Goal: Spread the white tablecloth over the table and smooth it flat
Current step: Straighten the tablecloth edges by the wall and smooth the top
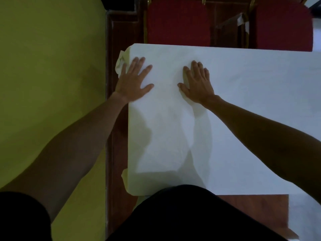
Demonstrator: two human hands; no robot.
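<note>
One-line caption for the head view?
Left hand and right hand press flat on the white tablecloth.

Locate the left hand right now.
Head view: the left hand lies flat on the white tablecloth near its far-left corner, where the fabric bunches at the edge. The right hand is flat just to its right.

Banquet or dining hall, likely: white-clothed surface (243,101); red padded chairs (178,23), gold metal frames, beyond its far edge; yellow-green wall (52,66) left of it.
</note>
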